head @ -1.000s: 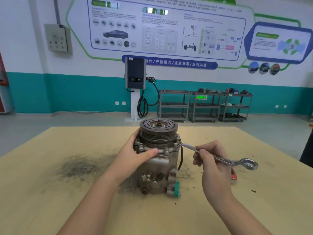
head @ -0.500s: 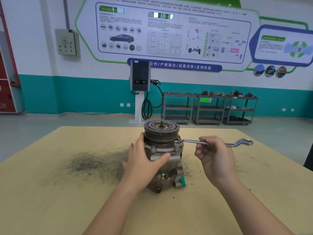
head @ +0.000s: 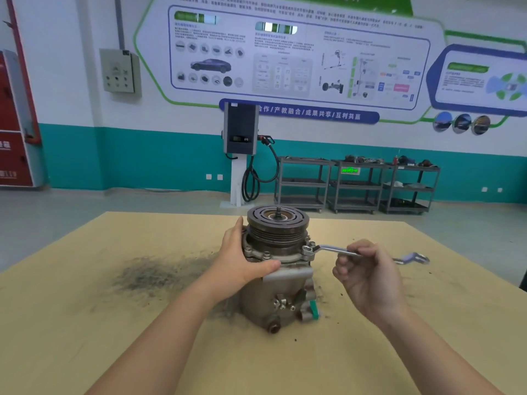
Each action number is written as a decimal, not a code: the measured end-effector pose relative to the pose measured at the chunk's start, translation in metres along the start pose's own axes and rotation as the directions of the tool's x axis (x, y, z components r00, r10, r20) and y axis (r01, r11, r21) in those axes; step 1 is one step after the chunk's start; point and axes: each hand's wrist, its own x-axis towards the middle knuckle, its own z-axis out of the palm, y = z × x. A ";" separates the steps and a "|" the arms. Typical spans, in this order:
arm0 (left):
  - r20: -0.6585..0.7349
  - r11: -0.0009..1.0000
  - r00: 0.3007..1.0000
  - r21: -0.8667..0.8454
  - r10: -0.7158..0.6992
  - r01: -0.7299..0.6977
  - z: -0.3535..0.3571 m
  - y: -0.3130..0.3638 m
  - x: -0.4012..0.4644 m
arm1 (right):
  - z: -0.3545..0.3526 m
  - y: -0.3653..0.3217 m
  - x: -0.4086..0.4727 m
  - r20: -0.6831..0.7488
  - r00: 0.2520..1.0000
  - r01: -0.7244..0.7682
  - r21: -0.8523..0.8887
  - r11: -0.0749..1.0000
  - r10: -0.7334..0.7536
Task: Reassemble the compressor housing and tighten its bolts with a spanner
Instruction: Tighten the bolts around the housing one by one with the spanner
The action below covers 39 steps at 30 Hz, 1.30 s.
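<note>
From the head view, a grey-brown cast-metal compressor housing (head: 278, 292) stands upright near the middle of a pale wooden table (head: 85, 337), with its dark grooved pulley wheel (head: 278, 225) on top and a short threaded shaft poking up from the centre. A small green plastic tab (head: 313, 309) sticks out low on its right side.

The person's left hand (head: 242, 258) wraps the upper left of the housing: the fingers curve round the back of the flange beneath the pulley and the thumb presses across the front, so it grasps the body firmly.

The right hand (head: 368, 272) is to the right of the housing, apart from it, with its fingers curled round the shaft of a shiny steel ring spanner (head: 336, 250). The spanner lies roughly level; its near ring end sits over a silver bolt head (head: 306, 249) on the right edge of the flange, and its far end (head: 413, 258) juts out past the hand, blurred. Other bolt heads show along the front of the flange.

A dark, smudgy patch of grime (head: 159, 273) spreads over the table left of the housing, and small black specks lie scattered around its base.

Behind the table, against a white and teal wall (head: 142, 161), a grey charging post with a black cable (head: 242, 155) stands beside three grey metal shelf trolleys (head: 359, 183). Large printed display boards (head: 285, 58) cover the wall above, and a grey switch box (head: 119, 71) hangs to the left.
</note>
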 end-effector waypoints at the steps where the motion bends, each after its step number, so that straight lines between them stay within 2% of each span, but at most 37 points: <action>1: -0.024 1.000 1.000 -0.018 0.000 0.000 0.003 -0.003 -0.001 | -0.002 0.005 -0.006 0.003 0.997 0.077 -0.023 0.997 -0.077; 3: -0.054 0.998 0.999 -0.063 -0.001 -0.002 0.007 -0.007 -0.002 | -0.001 0.013 -0.021 0.044 0.955 0.296 -0.178 0.939 -0.293; 4: -0.066 0.997 0.998 -0.082 -0.004 -0.002 0.010 -0.009 -0.003 | 0.001 0.017 -0.029 0.110 0.908 0.418 -0.324 0.849 -0.405; 5: -0.084 0.996 0.996 -0.093 -0.008 0.000 0.012 -0.009 -0.004 | 0.004 0.020 -0.037 0.199 0.850 0.518 -0.482 0.707 -0.488; 7: -0.148 0.995 0.989 -0.095 -0.017 0.003 0.021 -0.007 -0.008 | 0.011 0.026 -0.047 0.384 0.738 0.631 -0.686 0.364 -0.555; 8: -0.191 0.996 0.981 -0.088 -0.021 0.004 0.026 -0.004 -0.011 | 0.016 0.029 -0.048 0.468 0.679 0.670 -0.710 0.217 -0.566; 10: -0.283 0.998 0.959 -0.057 -0.023 0.008 0.036 0.001 -0.015 | 0.028 0.033 -0.045 0.571 0.615 0.703 -0.710 0.050 -0.543; 11: -0.325 0.999 0.946 -0.036 -0.017 0.006 0.040 0.002 -0.017 | 0.035 0.035 -0.043 0.581 0.629 0.691 -0.723 0.028 -0.516; 13: -0.391 1.000 0.920 -0.002 0.010 -0.012 0.045 0.004 -0.019 | 0.048 0.038 -0.039 0.552 0.701 0.641 -0.765 0.061 -0.452; 15: -0.421 1.000 0.907 0.004 0.023 -0.023 0.047 0.005 -0.020 | 0.054 0.040 -0.037 0.539 0.735 0.617 -0.783 0.078 -0.411; 17: -0.417 1.000 0.909 -0.022 -0.007 -0.002 0.048 0.005 -0.020 | 0.053 0.038 -0.036 0.565 0.698 0.648 -0.760 0.053 -0.439; 19: -0.394 0.998 0.918 -0.054 -0.043 0.024 0.049 0.005 -0.019 | 0.048 0.029 -0.037 0.536 0.642 0.670 -0.739 0.063 -0.548; 20: -0.381 0.997 0.923 -0.067 -0.049 0.026 0.049 0.005 -0.019 | 0.045 0.023 -0.037 0.459 0.644 0.656 -0.743 0.133 -0.611; 21: -0.366 0.996 0.929 -0.085 -0.054 0.024 0.048 0.003 -0.018 | 0.042 0.015 -0.034 0.341 0.680 0.625 -0.732 0.270 -0.650; 22: -0.347 0.994 0.936 -0.107 -0.060 0.024 0.046 0.002 -0.016 | 0.040 0.008 -0.029 0.191 0.737 0.577 -0.679 0.455 -0.649; 24: -0.304 0.989 0.950 -0.143 -0.069 0.026 0.041 -0.002 -0.015 | 0.036 -0.007 -0.015 -0.100 0.864 0.401 -0.457 0.794 -0.493; 25: -0.283 0.988 0.956 -0.154 -0.071 0.028 0.037 -0.004 -0.014 | 0.035 -0.013 -0.009 -0.188 0.913 0.293 -0.314 0.903 -0.362; 26: -0.264 0.986 0.962 -0.162 -0.072 0.030 0.034 -0.006 -0.013 | 0.033 -0.016 -0.004 -0.225 0.944 0.198 -0.193 0.961 -0.240; 28: -0.233 0.984 0.970 -0.178 -0.072 0.030 0.029 -0.008 -0.012 | 0.029 -0.016 0.003 -0.201 0.977 0.065 -0.063 0.996 -0.076; 30: -0.199 0.980 0.977 -0.198 -0.072 0.032 0.024 -0.012 -0.010 | 0.026 -0.011 0.007 -0.130 0.992 -0.007 -0.020 1.000 0.004; 39: -0.080 0.955 0.992 -0.290 -0.095 0.067 0.011 -0.015 -0.007 | 0.018 -0.013 0.036 0.060 0.984 -0.163 -0.117 0.980 0.171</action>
